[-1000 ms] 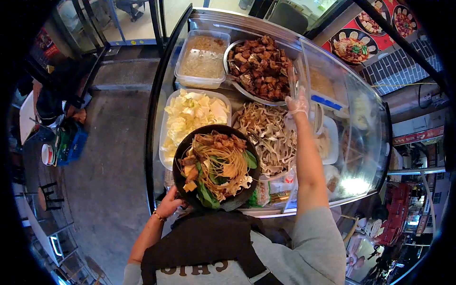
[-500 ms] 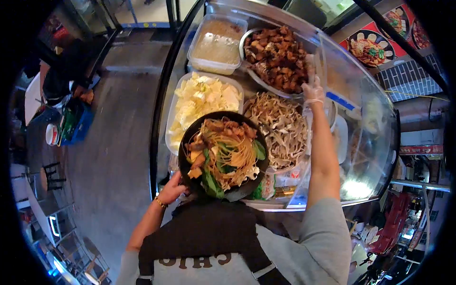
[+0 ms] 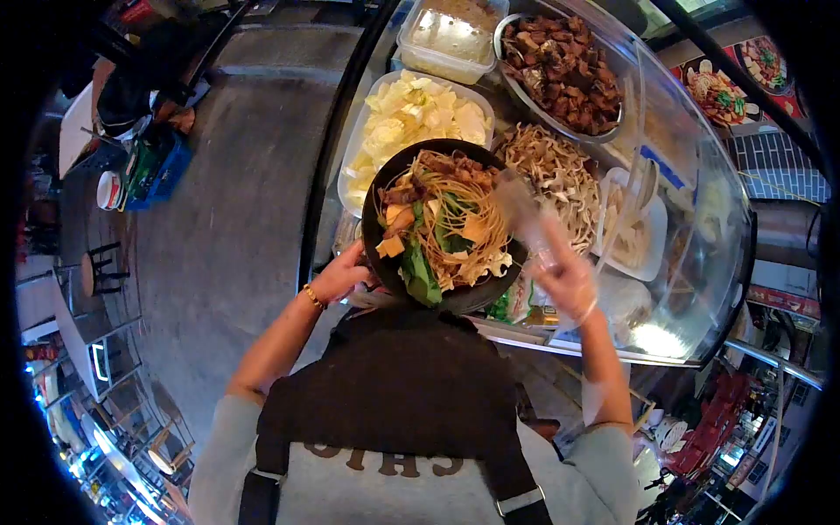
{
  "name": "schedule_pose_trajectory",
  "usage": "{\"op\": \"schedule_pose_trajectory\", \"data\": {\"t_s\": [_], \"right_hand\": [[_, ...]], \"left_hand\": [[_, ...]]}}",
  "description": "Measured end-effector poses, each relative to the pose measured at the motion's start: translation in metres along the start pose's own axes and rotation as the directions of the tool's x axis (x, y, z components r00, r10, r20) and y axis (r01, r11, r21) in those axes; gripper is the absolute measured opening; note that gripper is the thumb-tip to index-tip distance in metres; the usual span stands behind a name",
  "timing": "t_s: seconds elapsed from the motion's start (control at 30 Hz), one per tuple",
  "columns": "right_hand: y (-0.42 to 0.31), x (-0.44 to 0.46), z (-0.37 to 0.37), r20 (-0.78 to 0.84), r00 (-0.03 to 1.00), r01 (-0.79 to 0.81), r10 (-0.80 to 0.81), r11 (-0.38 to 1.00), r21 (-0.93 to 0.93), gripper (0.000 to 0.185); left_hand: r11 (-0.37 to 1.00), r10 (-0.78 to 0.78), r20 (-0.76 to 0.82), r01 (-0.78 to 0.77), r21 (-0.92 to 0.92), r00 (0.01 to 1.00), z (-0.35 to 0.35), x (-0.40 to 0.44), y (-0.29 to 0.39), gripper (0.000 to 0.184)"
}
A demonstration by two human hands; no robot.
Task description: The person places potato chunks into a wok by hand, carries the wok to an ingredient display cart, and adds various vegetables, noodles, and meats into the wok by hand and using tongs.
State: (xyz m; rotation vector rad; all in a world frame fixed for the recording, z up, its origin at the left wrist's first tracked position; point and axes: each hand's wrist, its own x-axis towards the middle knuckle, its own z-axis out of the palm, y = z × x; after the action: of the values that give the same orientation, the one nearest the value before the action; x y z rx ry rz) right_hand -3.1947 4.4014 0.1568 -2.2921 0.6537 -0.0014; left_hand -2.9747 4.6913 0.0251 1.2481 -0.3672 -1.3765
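My left hand [image 3: 343, 275] is closed on the left rim of a black bowl [image 3: 378, 254]. Noodles [image 3: 477, 220], green leaves [image 3: 421, 278], browned meat chunks and pale orange pieces fill the bowl. My right hand [image 3: 564, 280], in a clear plastic glove, is at the bowl's right side. Its fingers are smeared by motion, so whether they hold anything is unclear. Behind the bowl stands a tub of cut cabbage [image 3: 418, 116]. Sliced mushrooms [image 3: 553, 175] lie to its right, and a metal bowl of browned meat chunks [image 3: 560, 74] is farther back.
A clear-walled display case [image 3: 691, 262] surrounds the food. Its back left holds a plastic tub [image 3: 451, 39], and its right side a white container [image 3: 643, 236]. Grey floor [image 3: 223, 245] runs along the left, with a blue crate [image 3: 162, 175] and stools [image 3: 101, 273] beyond.
My right hand has moved from the metal bowl of meat back and down to the right side of the black bowl. Orange pieces now show on the noodles. The view has shifted.
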Motion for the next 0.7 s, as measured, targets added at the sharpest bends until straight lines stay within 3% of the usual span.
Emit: {"op": "schedule_pose_trajectory", "data": {"t_s": [0.03, 0.1, 0.13, 0.2, 0.23, 0.3, 0.33, 0.37, 0.43, 0.5, 0.53, 0.6, 0.67, 0.7], "right_hand": [[-0.006, -0.004, 0.012, 0.002, 1.0, 0.0, 0.0, 1.0, 0.002, 0.068], [-0.017, -0.009, 0.036, 0.273, 0.961, 0.077, -0.041, 0.989, -0.124, 0.074], [-0.019, -0.009, 0.048, 0.267, 0.963, 0.074, -0.039, 0.99, -0.12, 0.074], [-0.019, -0.009, 0.064, 0.329, 0.934, 0.251, -0.141, 0.912, -0.324, 0.082], [-0.023, -0.01, 0.062, 0.321, 0.937, 0.245, -0.137, 0.913, -0.326, 0.082], [-0.033, -0.009, 0.053, 0.418, 0.907, 0.169, 0.052, 0.865, -0.473, 0.087], [-0.026, -0.01, 0.047, 0.332, 0.942, 0.191, -0.046, 0.889, -0.417, 0.089], [-0.019, -0.009, 0.035, 0.324, 0.945, 0.184, -0.04, 0.885, -0.428, 0.089], [-0.006, 0.0, 0.002, 0.115, 0.971, 0.236, -0.209, 0.915, -0.327, 0.085], [-0.008, 0.021, -0.045, -0.131, 0.984, -0.134, 0.118, 0.984, -0.119, 0.076], [-0.001, 0.039, -0.065, -0.267, 0.947, -0.229, 0.18, 0.959, -0.167, 0.074], [0.077, 0.089, -0.108, -0.471, 0.878, -0.171, -0.082, 0.867, -0.468, 0.072], [0.133, 0.141, -0.135, -0.45, 0.8, -0.057, -0.398, 0.695, -0.716, 0.072], [0.126, 0.161, -0.143, -0.422, 0.9, -0.176, -0.113, 0.79, -0.587, 0.072]], "left_hand": [[1.0, 0.024, -0.013, -0.024, -0.005, 1.0, 0.0, -0.001, -0.002, 0.06], [0.998, 0.039, -0.027, -0.04, -0.047, 0.999, 0.004, -0.004, 0.002, 0.056], [0.998, 0.037, -0.021, -0.038, -0.057, 0.999, 0.002, -0.002, -0.001, 0.055], [0.997, 0.037, -0.004, -0.037, -0.062, 0.999, 0.001, 0.0, -0.002, 0.055], [0.995, 0.05, 0.018, -0.048, -0.088, 0.999, 0.001, 0.0, -0.002, 0.057], [0.992, 0.068, 0.045, -0.063, -0.112, 0.997, -0.005, 0.0, -0.008, 0.059], [0.998, 0.011, 0.01, -0.01, -0.055, 1.0, -0.013, 0.002, -0.017, 0.058], [0.999, -0.043, -0.027, 0.043, -0.001, 0.999, -0.008, 0.003, -0.012, 0.057], [0.991, 0.012, -0.02, -0.015, -0.134, 1.0, -0.003, 0.001, -0.012, 0.058], [0.983, 0.027, -0.056, -0.037, -0.181, 0.998, -0.002, 0.004, -0.02, 0.059], [0.984, 0.039, -0.042, -0.045, -0.172, 0.998, -0.001, 0.001, -0.012, 0.059], [0.989, -0.142, -0.056, 0.144, 0.035, 0.988, 0.001, -0.008, 0.01, 0.059], [0.999, -0.044, -0.063, 0.044, 0.006, 0.997, 0.001, -0.002, -0.004, 0.058], [0.998, 0.043, -0.079, -0.046, -0.036, 0.996, 0.001, 0.0, -0.009, 0.056]]}}
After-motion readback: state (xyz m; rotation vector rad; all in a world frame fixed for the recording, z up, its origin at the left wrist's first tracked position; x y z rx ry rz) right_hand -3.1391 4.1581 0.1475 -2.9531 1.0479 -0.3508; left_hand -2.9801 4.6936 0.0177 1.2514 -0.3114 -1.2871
